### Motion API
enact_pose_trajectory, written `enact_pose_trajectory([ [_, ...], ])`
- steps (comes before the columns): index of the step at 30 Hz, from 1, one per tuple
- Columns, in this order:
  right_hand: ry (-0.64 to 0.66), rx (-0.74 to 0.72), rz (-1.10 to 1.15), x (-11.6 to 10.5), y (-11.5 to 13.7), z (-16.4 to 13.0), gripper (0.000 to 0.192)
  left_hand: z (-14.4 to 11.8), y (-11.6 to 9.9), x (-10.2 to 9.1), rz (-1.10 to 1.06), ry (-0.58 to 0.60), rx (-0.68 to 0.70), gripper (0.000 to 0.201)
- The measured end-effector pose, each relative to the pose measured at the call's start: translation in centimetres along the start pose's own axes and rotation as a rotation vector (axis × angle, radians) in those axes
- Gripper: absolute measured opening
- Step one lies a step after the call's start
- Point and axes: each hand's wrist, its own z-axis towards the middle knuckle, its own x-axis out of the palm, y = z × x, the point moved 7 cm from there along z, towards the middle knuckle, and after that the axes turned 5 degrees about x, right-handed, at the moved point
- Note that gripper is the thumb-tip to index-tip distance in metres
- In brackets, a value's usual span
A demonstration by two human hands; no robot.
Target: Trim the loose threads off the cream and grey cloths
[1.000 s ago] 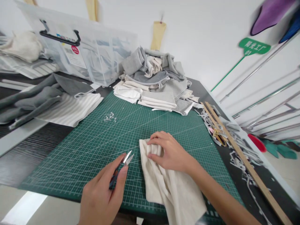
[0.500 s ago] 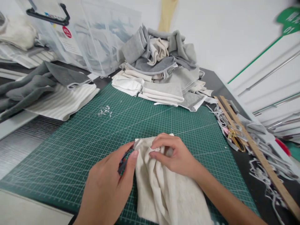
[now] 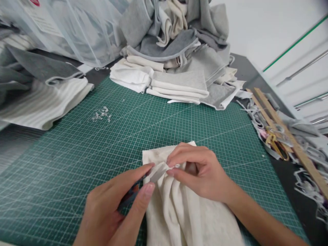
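A cream cloth (image 3: 184, 212) lies bunched in front of me, its upper edge spread on the green cutting mat (image 3: 123, 136). My right hand (image 3: 197, 167) pinches a gathered fold of it between thumb and fingers, with a tiny pale bit at the fingertips. On the other side, my left hand (image 3: 120, 198) curls around a dark blue tool (image 3: 129, 196), mostly hidden in the palm, so its kind is unclear. A flat greyish piece (image 3: 156, 173) shows between the left fingertips and the pinched fold; I cannot tell whether it belongs to the tool or the cloth.
Folded grey and cream cloths (image 3: 179, 82) are heaped at the back. Left of them stand a clear plastic bin (image 3: 84, 30) and striped cloth (image 3: 46, 102). White scraps (image 3: 101, 114) dot the mat. Gold-handled scissors (image 3: 278, 145), wooden strips (image 3: 294, 140) and cord trimmings lie right.
The view has tilted down and moved closer. My left fingertips have come nearer the right-hand pinch, and the greyish piece between them shows more. My right hand keeps its grip on the cloth.
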Motion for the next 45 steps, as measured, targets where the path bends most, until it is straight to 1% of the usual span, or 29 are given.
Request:
enact_pose_trajectory([
  [8,0.026,0.013,0.061,-0.2,-0.1,0.1,0.012,-0.2,-1.3,0.7,0.119,0.03,0.121,0.034],
  [12,0.02,0.028,0.099,-0.3,-0.4,-0.1,0.009,-0.2,-1.6,0.6,0.149,0.026,0.132,0.034],
  [18,0.009,0.028,0.104,-0.3,-0.4,0.0,0.011,-0.2,-2.1,1.0,0.181,0.03,0.136,0.034],
  [24,-0.027,0.046,0.18,-0.4,-0.6,0.0,0.007,-0.2,-2.2,0.9,0.215,-0.012,0.123,0.031],
  [29,-0.039,0.043,0.201,-0.4,-0.9,0.0,0.007,-0.2,-2.9,0.9,0.274,-0.03,0.186,0.028],
  [35,-0.041,0.066,0.241,-0.3,-1.0,0.0,0.008,-0.2,-3.4,0.6,0.34,-0.069,0.195,0.024],
  [39,-0.045,0.065,0.254,-0.3,-1.1,-0.1,0.01,-0.1,-3.6,0.7,0.37,-0.067,0.239,0.022],
  [45,-0.049,0.091,0.266,-0.3,-1.4,0.0,0.008,-0.1,-3.7,0.7,0.367,-0.072,0.248,0.023],
])
